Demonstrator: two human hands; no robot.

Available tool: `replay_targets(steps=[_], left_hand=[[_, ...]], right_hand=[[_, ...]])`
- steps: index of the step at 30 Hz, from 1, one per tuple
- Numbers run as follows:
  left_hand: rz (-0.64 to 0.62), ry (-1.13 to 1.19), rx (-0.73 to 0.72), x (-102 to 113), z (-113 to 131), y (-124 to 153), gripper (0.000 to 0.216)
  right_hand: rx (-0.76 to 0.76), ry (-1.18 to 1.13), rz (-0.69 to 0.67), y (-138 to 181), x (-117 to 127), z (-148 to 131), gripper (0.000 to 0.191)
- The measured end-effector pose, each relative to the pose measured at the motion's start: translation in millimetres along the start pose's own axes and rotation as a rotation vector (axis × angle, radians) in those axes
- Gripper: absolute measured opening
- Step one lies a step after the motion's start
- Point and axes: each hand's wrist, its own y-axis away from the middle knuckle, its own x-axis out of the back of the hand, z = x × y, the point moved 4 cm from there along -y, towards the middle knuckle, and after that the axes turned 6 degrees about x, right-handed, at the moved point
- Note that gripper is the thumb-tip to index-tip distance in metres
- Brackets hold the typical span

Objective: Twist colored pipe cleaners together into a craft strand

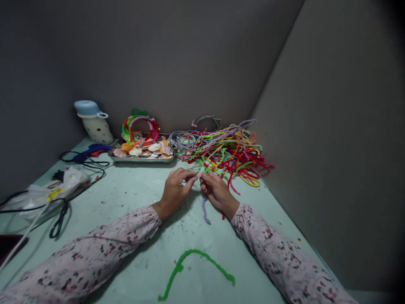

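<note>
My left hand (177, 188) and my right hand (218, 191) meet over the middle of the table, thumbs and fingers pinched. Between the fingertips shows a small pale lilac bit of a pipe cleaner (199, 174). A purple pipe cleaner end (205, 212) hangs below my right hand; whether it is the same piece I cannot tell. Nearer to me, a bent green pipe cleaner (193, 251) lies in an arch on the table. Just beyond my fingers spreads a tangled heap of coloured pipe cleaners (234, 147).
A metal tray (142, 160) of seashells and coloured rings stands at the back, beside coiled grey wire (183, 140). Left of it are a blue-lidded bottle (95, 124), a blue tool (91, 152), black cables (65, 209) and a plastic bag (74, 179). Grey walls enclose the table.
</note>
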Motion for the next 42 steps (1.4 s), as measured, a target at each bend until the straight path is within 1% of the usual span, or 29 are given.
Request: replay_targets(steps=[14, 21, 25, 32, 42], left_hand=[[-0.069, -0.031, 0.037, -0.4, 1.1, -0.8, 0.011], [-0.053, -0.032, 0.053, 0.2, 1.7, -1.0, 0.012], [-0.067, -0.045, 0.058, 0.0, 1.6, -0.7, 0.012], [-0.108, -0.079, 0.074, -1.7, 1.3, -0.3, 0.013], [-0.136, -0.031, 0.090, -2.7, 0.4, -1.0, 0.016]], right_hand=[[-0.015, 0.002, 0.011, 0.6, -0.6, -0.9, 0.025], [-0.005, -0.012, 0.013, 0.7, -1.2, -1.6, 0.023], [0.001, -0.014, 0.005, 1.1, -2.6, -2.7, 0.021], [-0.008, -0.002, 0.014, 1.7, -2.8, -2.3, 0.025], [-0.005, 0.008, 0.013, 0.9, -0.6, -1.5, 0.025]])
